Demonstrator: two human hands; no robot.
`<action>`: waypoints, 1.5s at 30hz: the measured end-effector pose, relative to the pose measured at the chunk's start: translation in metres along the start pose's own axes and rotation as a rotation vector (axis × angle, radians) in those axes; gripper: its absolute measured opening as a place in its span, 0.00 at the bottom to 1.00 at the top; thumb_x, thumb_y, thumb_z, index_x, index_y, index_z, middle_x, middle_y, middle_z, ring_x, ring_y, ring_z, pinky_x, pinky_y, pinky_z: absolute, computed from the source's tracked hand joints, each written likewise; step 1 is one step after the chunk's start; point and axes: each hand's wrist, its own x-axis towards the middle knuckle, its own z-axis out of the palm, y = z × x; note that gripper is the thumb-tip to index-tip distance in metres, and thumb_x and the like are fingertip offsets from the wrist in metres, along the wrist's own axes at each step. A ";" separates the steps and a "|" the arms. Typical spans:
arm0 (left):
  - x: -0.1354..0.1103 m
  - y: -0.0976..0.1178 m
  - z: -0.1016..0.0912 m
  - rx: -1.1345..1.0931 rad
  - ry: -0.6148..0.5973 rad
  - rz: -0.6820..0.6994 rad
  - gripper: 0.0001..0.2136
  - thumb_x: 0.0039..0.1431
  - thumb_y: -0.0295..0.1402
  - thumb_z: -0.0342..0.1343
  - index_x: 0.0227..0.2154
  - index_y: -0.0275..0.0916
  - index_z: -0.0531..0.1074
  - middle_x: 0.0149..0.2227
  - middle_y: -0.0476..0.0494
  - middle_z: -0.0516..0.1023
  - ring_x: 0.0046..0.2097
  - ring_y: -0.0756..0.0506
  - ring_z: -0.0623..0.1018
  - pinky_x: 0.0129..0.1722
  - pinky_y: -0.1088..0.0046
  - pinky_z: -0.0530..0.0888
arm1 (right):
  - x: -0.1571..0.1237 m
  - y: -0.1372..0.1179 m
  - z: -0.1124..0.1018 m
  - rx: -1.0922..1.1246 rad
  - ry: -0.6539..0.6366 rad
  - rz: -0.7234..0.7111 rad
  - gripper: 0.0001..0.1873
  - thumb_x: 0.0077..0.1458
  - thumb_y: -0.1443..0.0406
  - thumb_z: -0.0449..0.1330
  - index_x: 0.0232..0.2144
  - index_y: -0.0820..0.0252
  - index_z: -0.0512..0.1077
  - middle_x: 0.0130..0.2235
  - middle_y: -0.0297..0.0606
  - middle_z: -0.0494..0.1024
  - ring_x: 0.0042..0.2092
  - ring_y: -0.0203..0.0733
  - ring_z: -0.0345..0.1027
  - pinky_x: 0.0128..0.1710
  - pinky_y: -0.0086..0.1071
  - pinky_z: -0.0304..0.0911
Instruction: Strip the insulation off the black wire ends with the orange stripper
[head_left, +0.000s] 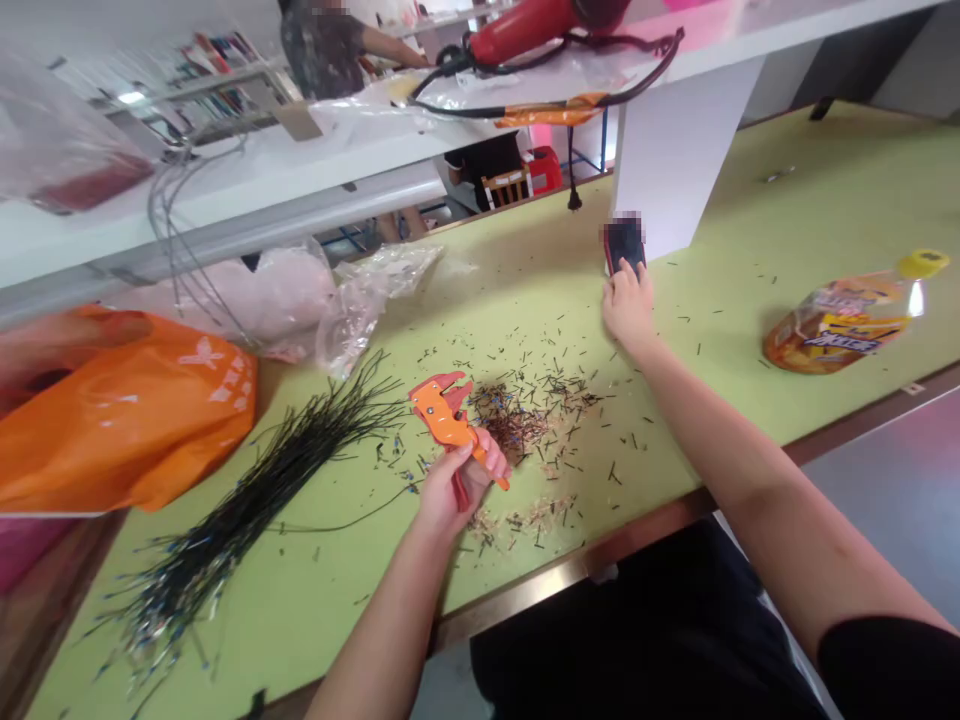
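My left hand (459,486) is closed around the handles of an orange wire stripper (448,418), held just above the green table (750,250). A thin black wire trails from under that hand to the left. My right hand (628,308) reaches forward and touches a dark phone (624,245) propped upright against a white post; its fingers rest on the phone's lower edge. Between my hands lies a pile of cut wire scraps (525,415).
A bundle of black wires (255,500) lies at the left, beside an orange plastic bag (127,410) and clear plastic bags (330,295). A yellow drink pouch (847,325) lies at the right. A red heat gun (540,22) sits on the white shelf. Another person stands behind.
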 end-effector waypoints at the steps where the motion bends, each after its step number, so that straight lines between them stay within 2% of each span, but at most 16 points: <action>1: 0.000 0.002 -0.001 -0.003 0.005 0.011 0.16 0.54 0.43 0.70 0.29 0.38 0.72 0.25 0.50 0.71 0.27 0.48 0.72 0.32 0.69 0.73 | 0.012 0.008 -0.001 -0.024 -0.023 0.012 0.19 0.72 0.67 0.45 0.48 0.67 0.76 0.74 0.60 0.63 0.78 0.63 0.45 0.76 0.63 0.39; 4: -0.001 0.006 -0.003 -0.027 0.022 0.021 0.15 0.55 0.42 0.69 0.30 0.38 0.71 0.25 0.50 0.70 0.27 0.48 0.72 0.32 0.69 0.74 | 0.031 0.018 -0.003 -0.034 -0.072 0.046 0.18 0.71 0.67 0.47 0.48 0.67 0.77 0.73 0.60 0.65 0.78 0.65 0.47 0.75 0.65 0.42; 6: -0.001 0.008 -0.003 -0.051 0.037 0.020 0.14 0.55 0.41 0.68 0.30 0.39 0.70 0.25 0.50 0.70 0.27 0.48 0.72 0.32 0.69 0.74 | 0.027 0.012 -0.006 0.000 -0.032 0.041 0.17 0.72 0.66 0.48 0.46 0.65 0.77 0.73 0.58 0.65 0.78 0.64 0.47 0.75 0.63 0.44; 9: -0.001 0.009 -0.003 -0.072 0.046 0.023 0.13 0.55 0.40 0.68 0.30 0.39 0.70 0.25 0.50 0.69 0.27 0.47 0.72 0.33 0.68 0.75 | -0.002 -0.013 -0.013 0.186 0.047 -0.038 0.14 0.72 0.65 0.49 0.42 0.58 0.75 0.73 0.51 0.67 0.77 0.56 0.50 0.75 0.57 0.49; 11: -0.001 0.008 -0.001 -0.064 0.031 0.027 0.14 0.55 0.40 0.69 0.30 0.38 0.71 0.24 0.50 0.70 0.27 0.47 0.72 0.32 0.67 0.75 | -0.031 -0.037 -0.016 0.444 -0.008 -0.047 0.10 0.70 0.64 0.53 0.35 0.54 0.72 0.69 0.47 0.73 0.71 0.52 0.63 0.70 0.53 0.59; 12: -0.001 0.007 -0.001 -0.057 0.017 0.025 0.14 0.55 0.41 0.69 0.30 0.38 0.71 0.24 0.49 0.70 0.27 0.47 0.72 0.32 0.67 0.75 | -0.045 -0.050 -0.016 0.614 -0.060 0.009 0.11 0.69 0.63 0.55 0.32 0.54 0.69 0.64 0.46 0.78 0.63 0.49 0.71 0.65 0.49 0.65; 14: -0.001 0.005 0.001 -0.044 -0.023 0.007 0.15 0.54 0.41 0.70 0.30 0.37 0.72 0.24 0.49 0.71 0.27 0.47 0.73 0.32 0.68 0.74 | -0.072 -0.074 -0.013 0.964 -0.236 0.182 0.12 0.66 0.62 0.59 0.29 0.55 0.68 0.54 0.43 0.83 0.48 0.42 0.76 0.50 0.39 0.72; 16: 0.000 0.002 0.003 -0.035 -0.056 -0.022 0.15 0.54 0.41 0.71 0.30 0.37 0.73 0.25 0.49 0.72 0.28 0.47 0.73 0.33 0.67 0.74 | -0.092 -0.093 -0.008 1.344 -0.376 0.467 0.13 0.63 0.66 0.59 0.26 0.56 0.65 0.46 0.40 0.85 0.35 0.35 0.71 0.35 0.30 0.69; 17: 0.000 0.000 0.004 -0.030 -0.066 -0.035 0.15 0.55 0.41 0.71 0.31 0.37 0.73 0.25 0.48 0.73 0.28 0.47 0.74 0.33 0.67 0.74 | -0.099 -0.100 -0.007 1.507 -0.438 0.623 0.14 0.61 0.69 0.59 0.24 0.56 0.62 0.41 0.38 0.84 0.32 0.33 0.69 0.31 0.28 0.66; 19: 0.000 -0.005 0.005 -0.025 -0.083 -0.051 0.15 0.55 0.42 0.71 0.31 0.37 0.73 0.25 0.47 0.74 0.28 0.46 0.75 0.34 0.67 0.75 | -0.109 -0.108 -0.005 1.681 -0.541 0.827 0.14 0.59 0.72 0.58 0.24 0.56 0.60 0.31 0.34 0.79 0.28 0.31 0.66 0.28 0.24 0.65; 22: 0.001 -0.010 0.005 -0.045 -0.118 -0.056 0.17 0.54 0.44 0.71 0.31 0.37 0.73 0.24 0.48 0.73 0.27 0.46 0.75 0.33 0.67 0.75 | -0.115 -0.110 -0.008 1.759 -0.642 0.920 0.12 0.59 0.73 0.56 0.27 0.55 0.60 0.23 0.28 0.67 0.24 0.30 0.61 0.26 0.22 0.64; 27: 0.003 -0.013 0.000 -0.033 -0.159 -0.085 0.18 0.54 0.46 0.70 0.32 0.37 0.73 0.25 0.47 0.74 0.28 0.46 0.75 0.32 0.68 0.74 | -0.121 -0.110 -0.014 1.978 -0.711 0.916 0.17 0.56 0.72 0.59 0.28 0.53 0.53 0.24 0.25 0.61 0.22 0.29 0.56 0.24 0.22 0.61; 33: 0.003 -0.012 -0.001 -0.051 -0.187 -0.104 0.18 0.54 0.46 0.70 0.31 0.37 0.73 0.25 0.47 0.73 0.28 0.46 0.76 0.33 0.68 0.74 | -0.123 -0.114 -0.032 2.054 -0.720 0.824 0.20 0.53 0.72 0.61 0.27 0.53 0.51 0.25 0.24 0.57 0.23 0.29 0.52 0.24 0.23 0.59; 36: 0.001 -0.012 -0.001 -0.052 -0.223 -0.116 0.18 0.55 0.47 0.70 0.33 0.36 0.75 0.27 0.46 0.75 0.30 0.45 0.77 0.34 0.67 0.75 | -0.122 -0.116 -0.037 2.015 -0.710 0.788 0.22 0.52 0.72 0.62 0.26 0.53 0.50 0.25 0.25 0.56 0.23 0.30 0.49 0.23 0.24 0.57; 42: -0.003 -0.017 -0.001 0.019 -0.308 -0.149 0.17 0.58 0.46 0.69 0.36 0.36 0.76 0.30 0.43 0.77 0.34 0.44 0.79 0.41 0.63 0.77 | -0.127 -0.120 -0.035 1.957 -0.791 0.818 0.24 0.53 0.72 0.62 0.25 0.53 0.48 0.24 0.27 0.55 0.23 0.31 0.46 0.23 0.26 0.57; 45: -0.002 -0.018 -0.002 0.026 -0.295 -0.157 0.18 0.58 0.48 0.69 0.36 0.36 0.75 0.30 0.44 0.76 0.34 0.44 0.78 0.41 0.63 0.77 | -0.128 -0.117 -0.034 1.997 -0.841 0.844 0.25 0.53 0.72 0.62 0.26 0.53 0.46 0.24 0.25 0.55 0.22 0.30 0.45 0.22 0.25 0.56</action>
